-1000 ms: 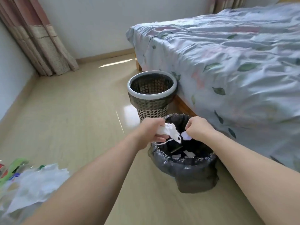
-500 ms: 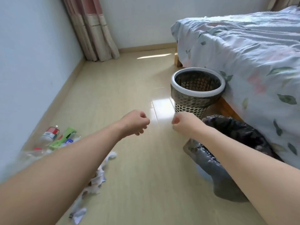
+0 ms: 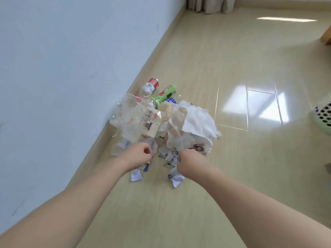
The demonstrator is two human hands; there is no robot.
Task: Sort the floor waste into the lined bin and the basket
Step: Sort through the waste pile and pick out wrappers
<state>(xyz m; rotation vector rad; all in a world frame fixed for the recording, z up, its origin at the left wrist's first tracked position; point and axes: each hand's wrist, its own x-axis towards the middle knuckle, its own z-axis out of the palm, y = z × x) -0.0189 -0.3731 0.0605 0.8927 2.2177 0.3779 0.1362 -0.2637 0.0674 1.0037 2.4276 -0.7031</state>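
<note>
A heap of floor waste lies against the wall. It holds a clear plastic wrapper [image 3: 136, 119], white tissue [image 3: 198, 120], a red-labelled bottle [image 3: 151, 85], a green container [image 3: 163, 95] and several torn paper scraps [image 3: 170, 156]. My left hand [image 3: 139, 155] is at the near edge of the heap, its fingers curled in on scraps. My right hand [image 3: 191, 161] is beside it, knuckles up, fingers dug into the scraps under the tissue. The perforated basket [image 3: 323, 117] shows only at the right edge. A dark sliver [image 3: 328, 167] below it may be the lined bin.
A pale blue wall [image 3: 62, 77] with a skirting board runs along the left, close behind the heap. Glossy tiled floor [image 3: 250, 68] stretches to the right and far side. Curtain hems [image 3: 209, 4] hang at the top, and a wooden bed leg [image 3: 326, 36] sits at the far right.
My view swung left from the bin and basket to the waste heap. Both hands dropped their paper into the lined bin, crossed over empty and now curl into the scraps.
</note>
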